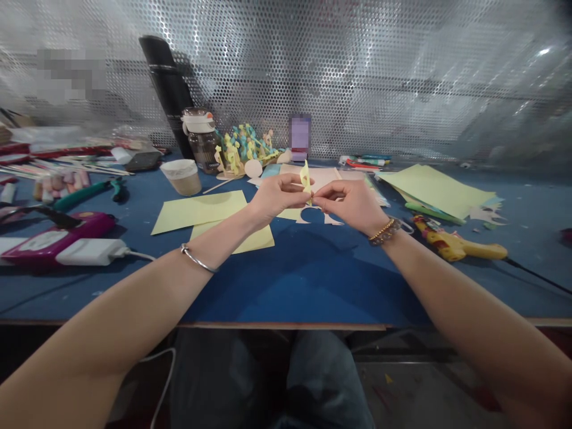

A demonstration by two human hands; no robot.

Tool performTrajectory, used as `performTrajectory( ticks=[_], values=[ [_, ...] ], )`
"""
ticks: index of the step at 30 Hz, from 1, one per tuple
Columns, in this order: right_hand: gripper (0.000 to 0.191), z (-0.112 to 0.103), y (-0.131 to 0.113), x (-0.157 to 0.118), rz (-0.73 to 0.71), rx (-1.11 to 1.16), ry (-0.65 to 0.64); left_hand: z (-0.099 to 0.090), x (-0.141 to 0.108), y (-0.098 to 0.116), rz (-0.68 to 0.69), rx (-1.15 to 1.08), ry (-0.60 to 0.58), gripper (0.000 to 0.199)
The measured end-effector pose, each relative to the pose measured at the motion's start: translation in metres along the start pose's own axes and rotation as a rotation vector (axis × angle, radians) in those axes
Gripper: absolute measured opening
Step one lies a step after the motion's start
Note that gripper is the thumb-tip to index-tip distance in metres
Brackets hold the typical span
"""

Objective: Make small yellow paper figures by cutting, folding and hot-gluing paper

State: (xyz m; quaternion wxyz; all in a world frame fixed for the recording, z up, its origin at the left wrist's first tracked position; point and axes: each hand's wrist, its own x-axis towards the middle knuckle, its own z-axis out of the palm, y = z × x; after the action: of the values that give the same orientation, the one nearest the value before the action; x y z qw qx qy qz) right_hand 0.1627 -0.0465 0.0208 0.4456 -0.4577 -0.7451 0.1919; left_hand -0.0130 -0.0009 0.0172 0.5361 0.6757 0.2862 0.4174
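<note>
Pinched upright in my left hand (277, 196) is a small yellow paper piece (305, 177), narrow and seemingly curled or folded. My right hand (346, 199) is closed in a pinch at the lower right edge of that piece, and the fingertips of both hands almost meet. Below and behind my hands lie pale pink paper scraps with round cut-outs (313, 215). Two yellow paper sheets (201, 210) overlap under and beside my left wrist. Fine detail at the fingertips is too small to make out.
A yellow glue gun (465, 245) and yellow sheets (442, 187) lie right. Left are a paper cup (182, 179), a drink bottle (203, 146), a black cylinder (166, 89) and a purple power strip (58, 238). Small paper figures (250, 146) and a phone (300, 136) stand behind.
</note>
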Motion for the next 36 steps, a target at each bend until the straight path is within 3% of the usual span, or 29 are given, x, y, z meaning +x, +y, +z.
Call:
performTrajectory(
  ticks=[11,18,24,30,36],
  values=[
    [0.011,-0.0015,0.0021,-0.0011,-0.139,-0.165,0.040,0.0015,-0.0011,0.0007,-0.021,0.028,0.001,0.034],
    [0.010,-0.0006,0.0008,-0.0010,-0.147,-0.188,0.036,0.0008,-0.0007,-0.0001,-0.022,0.035,0.001,0.034],
    [0.016,-0.0068,0.0007,0.0013,-0.035,-0.074,0.042,-0.0038,0.0017,-0.0032,0.000,0.025,0.004,0.037],
    [0.013,-0.0052,0.0070,0.0024,0.122,0.087,-0.040,-0.0045,0.0022,-0.0047,0.018,-0.003,0.012,0.038],
    [0.018,-0.0025,0.0059,0.0014,0.188,0.171,0.000,-0.0028,0.0007,-0.0026,0.002,-0.003,0.010,0.039]
  ],
)
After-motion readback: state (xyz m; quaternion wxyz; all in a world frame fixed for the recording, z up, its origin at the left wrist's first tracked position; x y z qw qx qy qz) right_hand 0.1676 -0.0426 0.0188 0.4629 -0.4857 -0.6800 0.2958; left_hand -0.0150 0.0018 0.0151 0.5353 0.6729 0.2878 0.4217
